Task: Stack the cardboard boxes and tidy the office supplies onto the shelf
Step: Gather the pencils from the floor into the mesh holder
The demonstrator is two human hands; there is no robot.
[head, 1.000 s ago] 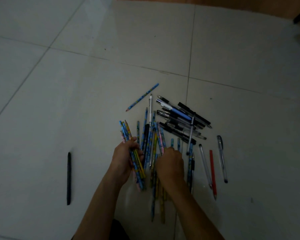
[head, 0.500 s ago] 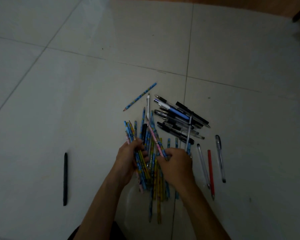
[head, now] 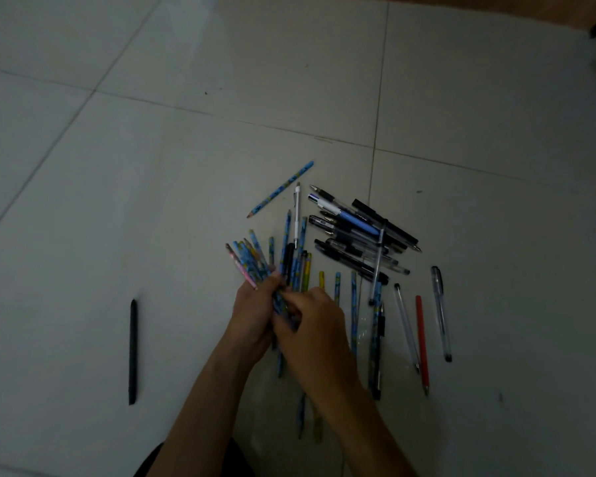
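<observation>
A pale tiled floor (head: 152,201) fills the frame. Both forearms rise from the bottom edge and meet at centre. The left hand (head: 253,313) is curled around a bundle of pencils (head: 246,261), whose long axis runs toward the upper left. The right hand (head: 315,321) presses against the bundle's lower end, fingers bent on it. Loose pencils lie under the hands. A heap of pens (head: 355,235) lies right of centre, angled toward the lower right. A red pen (head: 422,342) and a black pen (head: 132,351) lie nearly vertical.
</observation>
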